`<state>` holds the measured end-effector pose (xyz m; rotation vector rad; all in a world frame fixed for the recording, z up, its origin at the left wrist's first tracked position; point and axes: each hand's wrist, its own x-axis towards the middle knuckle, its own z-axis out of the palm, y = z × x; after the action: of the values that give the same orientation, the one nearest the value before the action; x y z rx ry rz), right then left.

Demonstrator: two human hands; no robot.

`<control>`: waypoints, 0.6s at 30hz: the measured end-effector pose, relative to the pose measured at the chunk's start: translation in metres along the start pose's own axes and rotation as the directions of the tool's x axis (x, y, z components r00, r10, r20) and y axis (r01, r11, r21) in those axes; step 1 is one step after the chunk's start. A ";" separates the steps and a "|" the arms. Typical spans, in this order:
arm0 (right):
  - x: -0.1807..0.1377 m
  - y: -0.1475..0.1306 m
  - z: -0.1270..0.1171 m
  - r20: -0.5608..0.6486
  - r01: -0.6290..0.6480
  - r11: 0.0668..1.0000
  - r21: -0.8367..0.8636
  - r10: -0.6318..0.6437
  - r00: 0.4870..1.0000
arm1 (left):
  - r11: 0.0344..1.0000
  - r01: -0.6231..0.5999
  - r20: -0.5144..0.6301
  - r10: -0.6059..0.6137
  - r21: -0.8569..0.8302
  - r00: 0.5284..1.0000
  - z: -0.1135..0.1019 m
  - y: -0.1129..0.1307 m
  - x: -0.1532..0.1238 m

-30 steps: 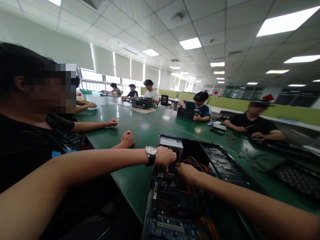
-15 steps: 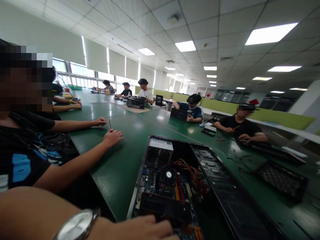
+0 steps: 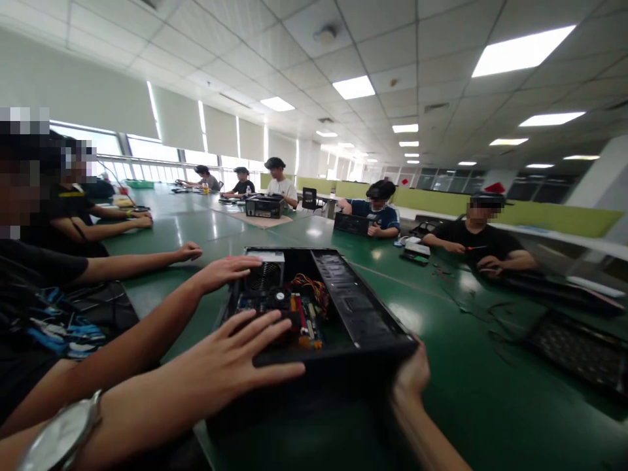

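Note:
An open black computer case (image 3: 354,306) lies on the green table (image 3: 456,386) in front of me. Inside it I see the motherboard (image 3: 275,306), coloured cables (image 3: 310,286) and a grey power supply (image 3: 265,269) at the far end. My left hand (image 3: 230,367), with a watch on its wrist, rests flat and open with spread fingers on the near left edge of the case. My right hand (image 3: 411,377) is closed around the near right corner of the case. A neighbour's hand (image 3: 223,268) touches the far left corner.
The person on my left keeps both forearms on the table. A black panel (image 3: 574,350) and loose cables (image 3: 485,314) lie at the right. Several other people sit round the table with computer cases (image 3: 263,207) before them.
My hands have left the inside of the case and taken hold of its near end. The case now sits farther from me. The neighbour's hand has moved onto its far corner.

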<state>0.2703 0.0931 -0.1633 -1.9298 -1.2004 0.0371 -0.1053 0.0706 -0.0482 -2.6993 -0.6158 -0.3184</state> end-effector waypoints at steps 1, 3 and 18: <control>0.016 -0.019 0.026 -0.017 -0.005 1.000 0.019 0.006 1.000 | 0.992 0.069 -0.044 -0.065 0.103 0.997 0.009 -0.019 -0.003; 0.046 -0.057 0.077 -0.017 0.010 0.999 0.052 -0.009 1.000 | 0.946 0.214 -0.101 -0.195 0.244 0.976 0.025 -0.046 -0.009; -0.005 0.060 0.022 0.189 0.207 0.946 0.248 -0.257 0.948 | 0.948 0.078 -0.037 -0.094 -0.308 0.995 0.122 0.043 0.075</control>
<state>0.3017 0.0916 -0.2188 -1.6061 -1.4980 0.2571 -0.0034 0.1095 -0.1503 -2.9512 -0.7237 -0.5462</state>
